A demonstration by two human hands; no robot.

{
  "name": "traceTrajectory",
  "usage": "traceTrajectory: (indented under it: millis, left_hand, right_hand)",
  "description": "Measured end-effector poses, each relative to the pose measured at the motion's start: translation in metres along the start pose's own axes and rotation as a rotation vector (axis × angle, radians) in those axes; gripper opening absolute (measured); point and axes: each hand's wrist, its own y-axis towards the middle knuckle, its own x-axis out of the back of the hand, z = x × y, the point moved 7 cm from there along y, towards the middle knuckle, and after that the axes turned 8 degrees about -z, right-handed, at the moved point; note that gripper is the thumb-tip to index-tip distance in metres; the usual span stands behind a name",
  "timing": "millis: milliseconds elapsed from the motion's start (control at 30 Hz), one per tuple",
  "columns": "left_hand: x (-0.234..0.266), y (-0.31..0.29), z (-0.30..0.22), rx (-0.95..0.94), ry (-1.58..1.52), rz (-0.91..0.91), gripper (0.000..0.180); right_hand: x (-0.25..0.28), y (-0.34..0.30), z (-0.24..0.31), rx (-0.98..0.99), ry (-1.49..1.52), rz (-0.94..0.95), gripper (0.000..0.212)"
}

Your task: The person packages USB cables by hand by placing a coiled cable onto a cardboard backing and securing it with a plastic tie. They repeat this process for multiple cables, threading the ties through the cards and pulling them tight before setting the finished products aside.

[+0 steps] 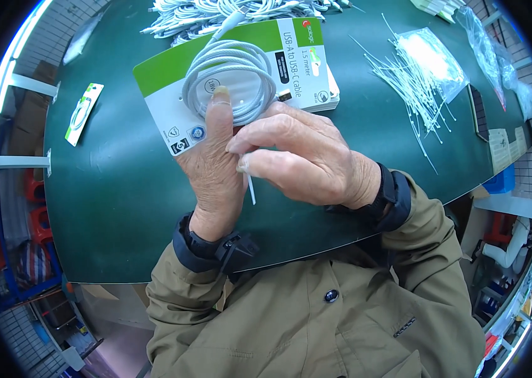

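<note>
My left hand (210,179) grips a green and white cardboard backing card (156,79) from its near edge. Its thumb presses a coiled white braided cable (265,69) flat against the card's front. One cable plug sticks out beyond the far edge, and a metal plug tip shows at the coil's right. Close beside the left thumb, my right hand (310,154) pinches thumb and finger together on a thin white cable tie (252,189), whose end hangs below the fingers. How the tie runs behind the card is hidden.
A heap of white cables (171,16) lies at the far edge of the green table (121,208). Loose white cable ties (414,94) spread beside a clear plastic bag (439,60) on the right. A carded cable (83,114) lies left. More cards (332,99) show behind the held one.
</note>
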Motion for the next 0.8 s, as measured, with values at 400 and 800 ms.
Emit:
traceTrajectory:
  millis: [400, 800]
  left_hand:
    - [-0.011, -0.008, 0.021, 0.238, -0.232, 0.041, 0.031]
    - [-0.010, -0.007, 0.027, 0.234, -0.302, -0.016, 0.028]
  right_hand:
    - [0.016, -0.011, -0.043, -0.403, -0.131, -0.181, 0.024]
    - [0.013, 0.003, -0.022, -0.001, -0.465, -0.005, 0.036]
